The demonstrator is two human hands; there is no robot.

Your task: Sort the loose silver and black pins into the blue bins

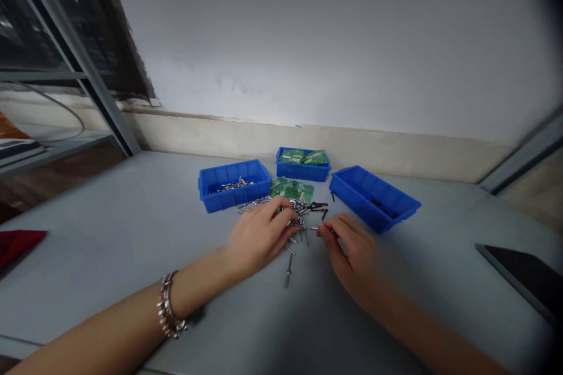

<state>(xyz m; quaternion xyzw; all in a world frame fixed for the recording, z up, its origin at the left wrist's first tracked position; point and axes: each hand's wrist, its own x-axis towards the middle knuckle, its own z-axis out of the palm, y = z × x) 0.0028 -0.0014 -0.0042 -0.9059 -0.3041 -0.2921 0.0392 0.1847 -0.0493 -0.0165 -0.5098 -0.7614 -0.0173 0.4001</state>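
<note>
My left hand [263, 229], with a bracelet on the wrist, has its thumb and fingers closed at the left end of a thin silver rivet-like pin [310, 227]. The fingers of my right hand [352, 251] pinch the right end of the same pin, just above the table. Beneath and behind the fingers lies a loose heap of silver pins [301, 208], partly hidden by my left hand. One silver pin with a thicker end [288, 272] lies nearer to me. Several black pins [317, 206] sit at the heap's right side.
Behind the heap are a blue bin of silver pins [203, 190], a blue bin of green packets [308, 173] and a blue bin of dark pieces [352, 193]. A green packet [292, 188] lies between them. A dark flat device [523, 275] rests at right, a red item [20, 246] at left.
</note>
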